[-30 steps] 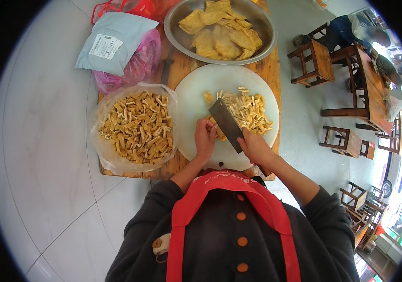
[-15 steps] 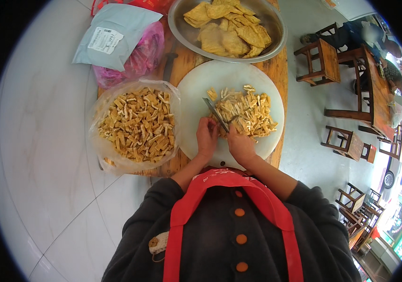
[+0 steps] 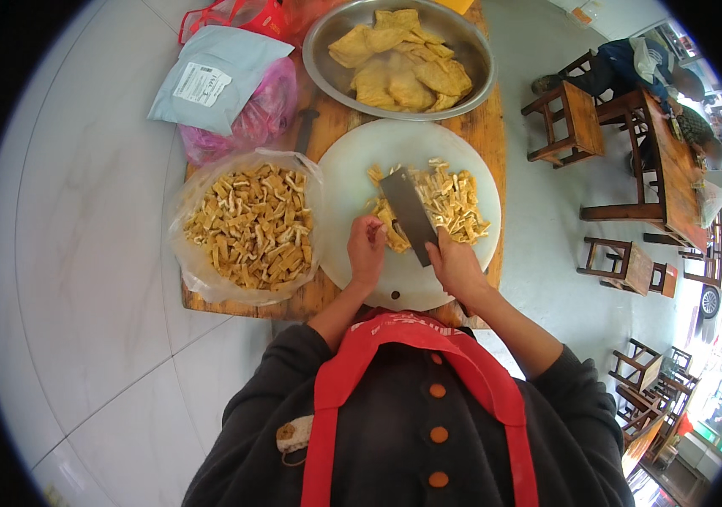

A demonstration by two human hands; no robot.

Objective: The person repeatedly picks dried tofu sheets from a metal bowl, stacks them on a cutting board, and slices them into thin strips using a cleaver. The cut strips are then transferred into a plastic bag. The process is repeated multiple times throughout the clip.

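My right hand point(image 3: 455, 264) is wrapped round the handle of a cleaver point(image 3: 409, 215). Its broad dark blade lies tilted over a pile of golden strips point(image 3: 458, 198), which look like fried tofu, on a round white cutting board point(image 3: 340, 182). At the pile's left edge, my left hand point(image 3: 367, 252) has its fingers curled together beside the strips and apart from the blade. Whatever those fingers hold, if anything, is hidden. Part of the pile is covered by the blade.
Left of the board stands an open clear plastic bag point(image 3: 317, 182) full of cut strips. A metal bowl point(image 3: 313, 72) with large yellow-brown pieces is behind the board. A grey parcel point(image 3: 234, 63) rests on a pink bag point(image 3: 264, 110). Another knife point(image 3: 307, 127) lies on the wooden table point(image 3: 327, 127).
The cleaver has turned from edge-on to showing its flat side, and my right hand has shifted right and nearer. My left hand has drawn slightly away from the blade.
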